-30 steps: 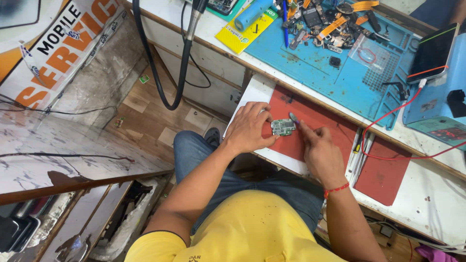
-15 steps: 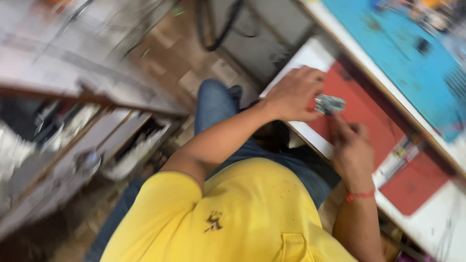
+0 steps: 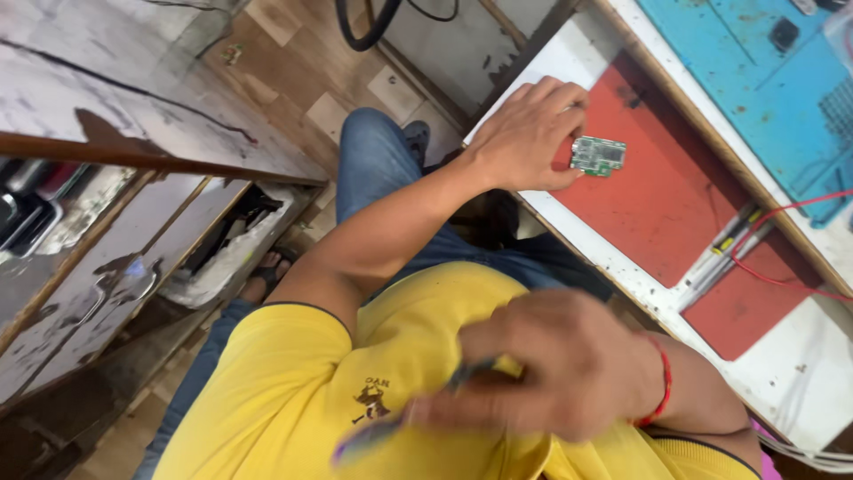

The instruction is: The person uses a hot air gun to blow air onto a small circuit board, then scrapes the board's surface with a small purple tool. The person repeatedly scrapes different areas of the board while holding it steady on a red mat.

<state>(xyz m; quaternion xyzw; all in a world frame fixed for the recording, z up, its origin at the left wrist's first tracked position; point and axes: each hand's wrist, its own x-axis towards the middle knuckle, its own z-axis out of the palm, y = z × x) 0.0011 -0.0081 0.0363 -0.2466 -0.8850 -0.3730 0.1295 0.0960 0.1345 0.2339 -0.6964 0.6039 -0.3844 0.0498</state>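
We keep the small green circuit board pinned at the near edge of the red mat, our left hand pinching its left end between thumb and fingers, just as it did a second ago. What has changed is our right hand: a moment ago it was working on the board beside the left, and now it has drawn back against our yellow shirt, closed around a thin, dark, blurred tool whose kind we cannot make out. So the board lies untouched by any tool for now. Beyond it, two pen-like probes with a red wire rest on the white tabletop, and the blue work mat lies farther off
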